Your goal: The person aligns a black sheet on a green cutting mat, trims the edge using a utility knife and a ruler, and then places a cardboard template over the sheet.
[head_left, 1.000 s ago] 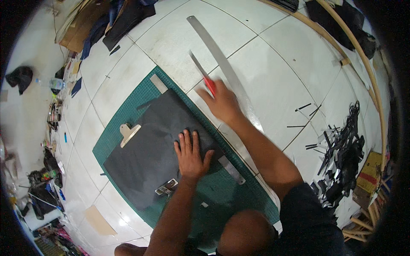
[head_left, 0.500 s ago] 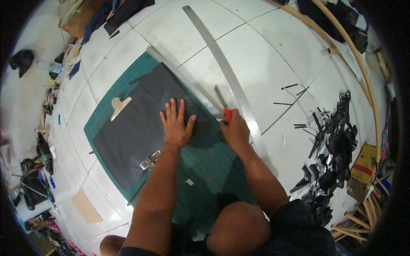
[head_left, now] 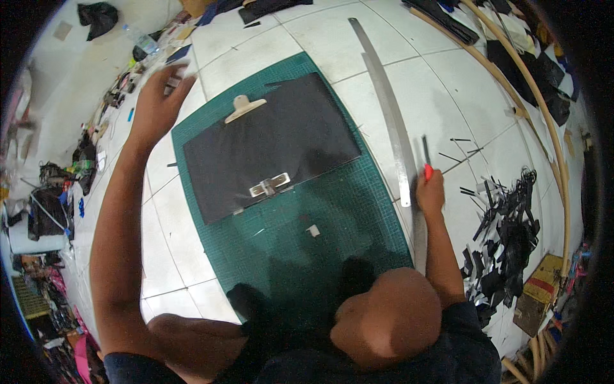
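My right hand (head_left: 432, 195) is closed round the red handle of a box cutter (head_left: 428, 170), its blade pointing away from me, at the right of the mat. My left hand (head_left: 160, 105) is lifted out to the far left, beyond the mat's edge, with thumb and fingers curved apart; motion softens the fingertips. Between the hands, a black sheet (head_left: 268, 144) lies on the green cutting mat (head_left: 294, 243). One bulldog clip (head_left: 246, 109) grips its far left edge, another metal clip (head_left: 270, 185) its near edge. Steel rulers (head_left: 387, 109) lie overlapping along the mat's right side.
A heap of black offcuts (head_left: 508, 237) lies on the white tiles at the right, beside a yellow box (head_left: 540, 291). Long cane poles (head_left: 550, 115) curve along the right side. Small tools and a plastic bottle (head_left: 142, 41) line the left. White scraps (head_left: 313, 230) dot the mat.
My left hand has left the black sheet and swung to the far left. My right hand has moved rightward with the box cutter. One ruler has gone from the sheet's edge to the other ruler.
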Tool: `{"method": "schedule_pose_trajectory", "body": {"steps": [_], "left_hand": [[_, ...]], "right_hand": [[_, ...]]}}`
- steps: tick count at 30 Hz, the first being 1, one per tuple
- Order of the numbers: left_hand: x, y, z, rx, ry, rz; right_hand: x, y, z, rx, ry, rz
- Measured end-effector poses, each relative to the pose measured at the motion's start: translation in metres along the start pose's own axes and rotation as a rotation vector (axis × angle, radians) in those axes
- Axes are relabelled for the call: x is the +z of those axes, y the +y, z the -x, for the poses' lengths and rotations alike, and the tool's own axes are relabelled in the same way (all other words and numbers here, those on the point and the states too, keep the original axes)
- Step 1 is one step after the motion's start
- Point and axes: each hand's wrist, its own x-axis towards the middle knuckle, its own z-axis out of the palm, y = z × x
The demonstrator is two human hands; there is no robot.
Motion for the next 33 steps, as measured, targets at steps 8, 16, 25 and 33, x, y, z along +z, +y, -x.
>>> {"method": "schedule_pose_trajectory", "body": {"steps": [8, 16, 25, 33], "left_hand": [[0.039, -0.182, 0.21, -0.903, -0.527, 0.149], [0.12, -0.191, 0.259, -0.621, -0.327, 0.24], [0.176, -0.182, 0.249, -0.083, -0.311, -0.083], [0.182, -0.186, 0.254, -0.051, -0.238, -0.041]], "right_hand": [[-0.023, 0.044, 0.021, 0.069, -0.117, 0.377], [-0.13, -0.13, 0.0, -0.69, -0.576, 0.407], [0.018, -0.334, 0.061, -0.848, -0.871, 0.02], [0.086, -0.367, 0.061, -0.868, -1.164, 0.093]]}}
